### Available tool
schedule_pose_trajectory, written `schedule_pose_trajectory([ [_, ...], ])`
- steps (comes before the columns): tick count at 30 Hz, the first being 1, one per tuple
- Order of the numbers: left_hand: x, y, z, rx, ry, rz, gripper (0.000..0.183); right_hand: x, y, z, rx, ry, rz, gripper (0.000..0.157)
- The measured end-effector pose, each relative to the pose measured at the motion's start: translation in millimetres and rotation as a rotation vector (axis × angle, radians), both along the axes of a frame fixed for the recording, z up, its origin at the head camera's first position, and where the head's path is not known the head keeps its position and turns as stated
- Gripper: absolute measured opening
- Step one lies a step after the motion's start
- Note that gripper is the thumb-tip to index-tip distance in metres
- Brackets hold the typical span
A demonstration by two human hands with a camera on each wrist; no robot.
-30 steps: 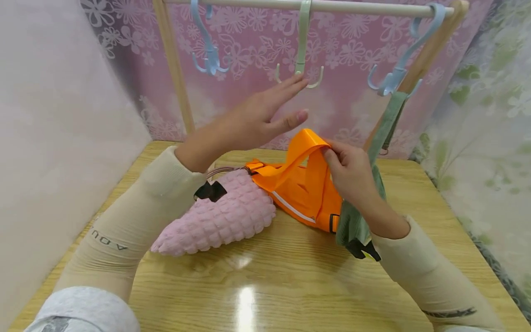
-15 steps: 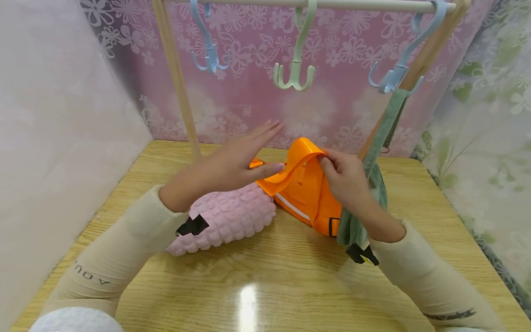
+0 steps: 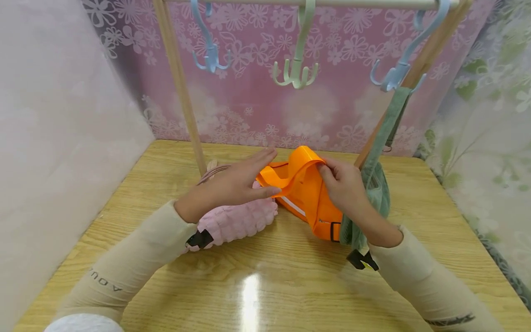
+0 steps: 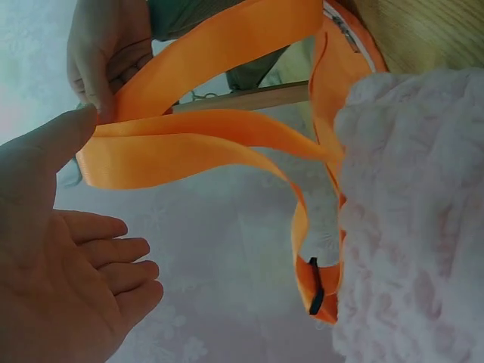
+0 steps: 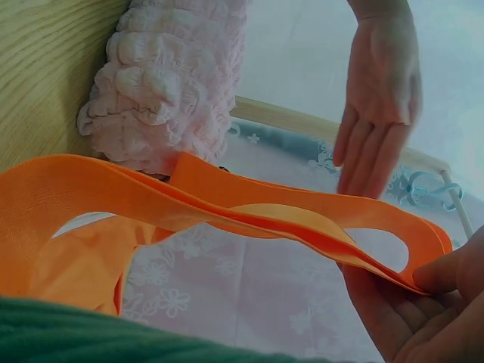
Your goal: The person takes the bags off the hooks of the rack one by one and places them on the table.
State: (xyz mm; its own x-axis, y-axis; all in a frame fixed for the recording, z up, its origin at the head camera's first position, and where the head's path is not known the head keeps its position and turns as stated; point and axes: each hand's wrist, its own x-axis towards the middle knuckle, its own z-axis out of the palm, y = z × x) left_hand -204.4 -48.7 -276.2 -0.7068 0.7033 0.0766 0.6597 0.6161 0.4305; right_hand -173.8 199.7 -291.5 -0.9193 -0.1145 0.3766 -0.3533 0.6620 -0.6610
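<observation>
Pinching the strap [image 3: 304, 156] of an orange bag [image 3: 329, 206] on the glossy wooden worktop [image 3: 199, 290], the right hand [image 3: 343, 182] is near the loosely outstretched left hand [image 3: 238, 181], before a pink flowered backdrop [image 3: 249, 103].

- Orange strap [image 3: 302, 159]: smooth, glossy, ribbon-like cloth
- Orange bag [image 3: 330, 207]: thin, smooth cloth with a slight sheen
- Buckle [image 3: 332, 232]: black, plastic-looking
- Pink bag [image 3: 242, 223]: puckered, bumpy, matt cloth
- Green bag [image 3: 378, 189]: ribbed, matt cloth, like corduroy
- Worktop [image 3: 290, 286]: wood-grained, glossy enough to throw back a bright glare
- Blue hook [image 3: 212, 59] and green hook [image 3: 296, 76]: smooth, plastic-looking
- Rack post [image 3: 180, 85]: pale wood, matt
- Sleeves [image 3: 137, 258]: matt, stretchy-looking cloth
</observation>
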Motion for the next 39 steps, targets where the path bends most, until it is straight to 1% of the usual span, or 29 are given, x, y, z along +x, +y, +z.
schedule_pose_trajectory([
  [5,-10.7,15,-26.7,-0.018,-0.010,0.001,0.086,0.0,3,-5.0,-0.010,0.002,-0.002,0.033],
  [9,-18.9,26,-44.9,-0.052,0.020,-0.013,0.085,1.2,5,-7.1,-0.038,0.002,-0.001,0.034],
  [12,-23.7,34,-54.5,-0.088,0.056,-0.023,0.085,1.6,5,-7.3,-0.053,0.007,0.003,0.034],
  [16,-26.2,43,-61.2,-0.136,0.109,-0.011,0.078,2.7,4,-6.2,-0.068,0.019,0.007,0.034],
  [18,-26.5,46,-62.6,-0.145,0.123,0.005,0.072,3.6,4,-4.7,-0.077,0.033,0.003,0.033],
  [21,-27.7,49,-63.9,-0.133,0.146,0.033,0.062,5.3,2,-1.8,-0.102,0.052,0.000,0.033],
  [25,-30.0,51,-65.1,-0.076,0.188,0.055,0.045,7.0,2,1.6,-0.140,0.062,-0.001,0.032],
  [28,-31.6,49,-64.5,-0.033,0.228,0.067,0.039,7.5,3,4.7,-0.147,0.089,-0.012,0.032],
  [32,-33.2,44,-59.3,0.064,0.244,0.101,0.034,7.2,6,10.0,-0.163,0.145,-0.031,0.031],
  [35,-34.6,39,-51.5,0.188,0.228,0.118,0.029,6.5,9,14.4,-0.183,0.173,-0.036,0.030],
  [39,-36.9,30,-40.7,0.342,0.215,0.120,0.025,5.6,9,18.9,-0.191,0.182,-0.026,0.030],
])
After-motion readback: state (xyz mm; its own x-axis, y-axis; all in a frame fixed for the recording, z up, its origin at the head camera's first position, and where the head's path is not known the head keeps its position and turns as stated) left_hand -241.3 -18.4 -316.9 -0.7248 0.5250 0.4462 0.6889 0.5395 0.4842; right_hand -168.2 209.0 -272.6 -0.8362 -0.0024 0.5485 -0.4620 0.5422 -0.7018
